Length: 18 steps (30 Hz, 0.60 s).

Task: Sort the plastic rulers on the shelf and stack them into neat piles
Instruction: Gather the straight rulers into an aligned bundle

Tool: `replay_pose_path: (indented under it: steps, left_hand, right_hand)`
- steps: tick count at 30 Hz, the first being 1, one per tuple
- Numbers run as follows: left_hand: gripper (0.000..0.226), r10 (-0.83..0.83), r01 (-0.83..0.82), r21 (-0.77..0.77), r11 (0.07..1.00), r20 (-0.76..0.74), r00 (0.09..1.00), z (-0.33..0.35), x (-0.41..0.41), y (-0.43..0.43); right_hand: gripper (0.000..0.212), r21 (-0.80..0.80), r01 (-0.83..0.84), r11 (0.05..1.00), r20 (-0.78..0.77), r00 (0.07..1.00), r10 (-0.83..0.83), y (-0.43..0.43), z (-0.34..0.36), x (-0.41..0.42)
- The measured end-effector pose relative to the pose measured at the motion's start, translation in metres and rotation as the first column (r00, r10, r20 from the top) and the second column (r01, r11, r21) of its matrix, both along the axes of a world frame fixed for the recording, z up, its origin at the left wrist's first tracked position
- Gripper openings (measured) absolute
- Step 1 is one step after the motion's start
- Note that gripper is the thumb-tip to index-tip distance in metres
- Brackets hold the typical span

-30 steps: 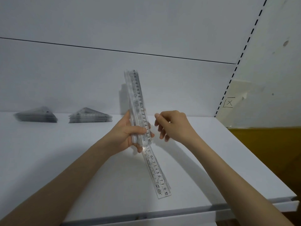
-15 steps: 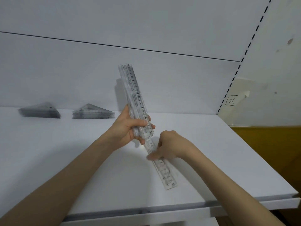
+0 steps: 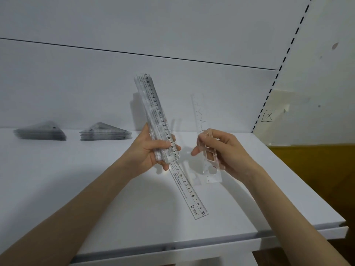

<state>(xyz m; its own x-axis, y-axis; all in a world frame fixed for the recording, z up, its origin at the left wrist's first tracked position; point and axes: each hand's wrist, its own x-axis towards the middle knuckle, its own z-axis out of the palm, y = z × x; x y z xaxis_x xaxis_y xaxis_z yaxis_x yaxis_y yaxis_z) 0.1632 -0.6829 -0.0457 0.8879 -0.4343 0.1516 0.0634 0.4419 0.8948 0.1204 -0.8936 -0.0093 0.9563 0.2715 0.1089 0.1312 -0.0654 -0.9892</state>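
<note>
My left hand (image 3: 151,150) grips a bundle of clear straight rulers (image 3: 156,116) near its lower end; the bundle stands tilted, top leaning left. One clear straight ruler (image 3: 189,191) lies flat on the white shelf (image 3: 96,198) below it, running toward the front right. My right hand (image 3: 222,148) pinches a clear stencil ruler (image 3: 205,139) with cut-out shapes, held nearly upright above the shelf, to the right of the bundle. Two piles of clear triangular set squares sit at the back: one (image 3: 40,130) far left, one (image 3: 104,131) beside it.
The shelf's front edge (image 3: 172,248) runs across the bottom, its right corner at the lower right. A white back panel (image 3: 76,89) rises behind. A slotted upright (image 3: 276,77) bounds the right side, with a yellow-brown surface (image 3: 317,169) beyond it.
My right hand dropped to the shelf, picked up the stencil ruler that lay over the flat ruler and lifted it upright. The left hand kept the bundle nearly still.
</note>
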Motion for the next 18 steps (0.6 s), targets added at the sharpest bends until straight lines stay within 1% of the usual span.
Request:
replay_pose_path:
  steps: [2, 4, 6, 9, 11, 14, 15, 16, 17, 18]
  left_hand:
    - [0.069, 0.0, 0.0, 0.016, 1.0, 0.003, 1.0, -0.001, 0.0, 0.0]
    - [0.071, -0.003, 0.003, 0.026, 1.0, 0.006, 1.0, -0.002, 0.0, -0.001]
    - [0.071, -0.012, 0.011, 0.034, 0.999, 0.009, 1.0, -0.003, 0.0, -0.001]
    - [0.069, -0.034, 0.033, 0.041, 0.999, 0.01, 0.999, -0.003, 0.0, -0.001]
    - [0.07, -0.054, 0.053, 0.052, 0.997, 0.012, 0.998, -0.004, 0.0, -0.001]
    - [0.072, -0.092, 0.09, 0.084, 0.992, 0.024, 0.995, -0.004, -0.002, -0.002]
    - [0.072, -0.107, 0.104, 0.094, 0.99, 0.024, 0.994, -0.004, -0.003, -0.002]
    - [0.072, -0.123, 0.12, 0.104, 0.987, 0.023, 0.992, -0.004, -0.004, -0.002]
    - [0.072, -0.139, 0.136, 0.111, 0.984, 0.022, 0.99, -0.004, -0.005, -0.002]
    - [0.072, -0.159, 0.156, 0.116, 0.981, 0.022, 0.987, -0.005, -0.005, -0.001]
  right_hand:
    - [0.015, 0.058, -0.011, 0.998, 0.012, 1.0, 0.01, 0.0, 0.0, -0.001]
    - [0.018, 0.092, -0.028, 0.995, 0.019, 0.999, 0.026, 0.001, 0.0, -0.001]
    - [0.021, 0.081, -0.034, 0.996, -0.001, 0.999, 0.034, 0.002, -0.001, 0.0]
    - [0.021, 0.033, -0.026, 0.999, -0.096, 0.995, 0.029, 0.004, -0.002, 0.003]
    - [0.021, 0.07, -0.034, 0.997, -0.15, 0.988, 0.044, 0.004, -0.003, 0.004]
    - [0.031, 0.146, -0.109, 0.983, -0.147, 0.981, 0.13, 0.0, 0.0, 0.007]
    - [0.027, 0.137, -0.126, 0.983, -0.118, 0.983, 0.142, -0.001, 0.002, 0.008]
    - [0.018, 0.099, -0.126, 0.987, -0.076, 0.988, 0.134, -0.001, 0.004, 0.009]
    - [0.011, 0.037, -0.107, 0.994, -0.031, 0.994, 0.108, -0.001, 0.006, 0.011]
    - [0.012, -0.043, -0.074, 0.996, 0.014, 0.997, 0.075, 0.001, 0.008, 0.012]
